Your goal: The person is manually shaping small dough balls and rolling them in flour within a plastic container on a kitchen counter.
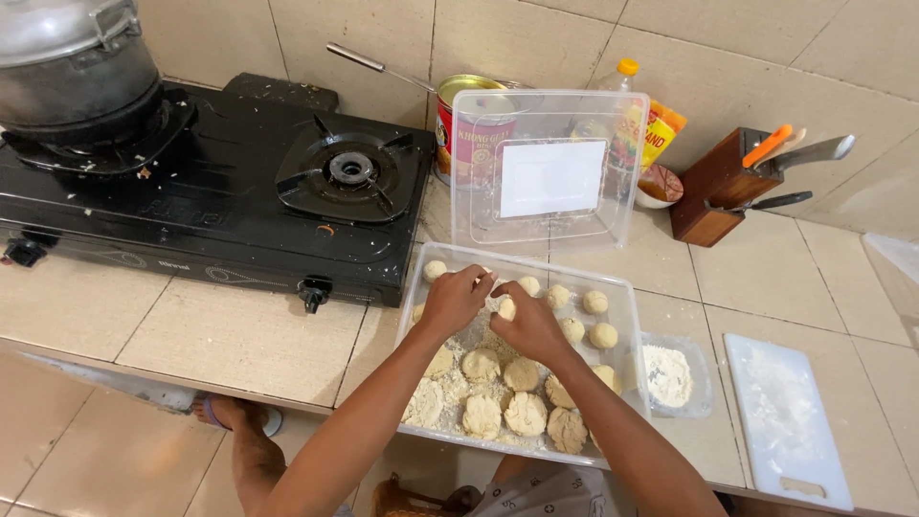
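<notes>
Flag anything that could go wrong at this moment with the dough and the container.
1. The clear plastic container overhangs the counter edge; pressing down near its front could tip it.
2. Both hands, left hand and right hand, work one dough ball over crowded dough pieces, which might get squashed.

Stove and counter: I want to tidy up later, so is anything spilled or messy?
Yes. White crumbs speckle the black stove around the left burner, and flour dusts the white cutting board. Loose crumbly dough lies in the clear tray beneath both hands.
</notes>
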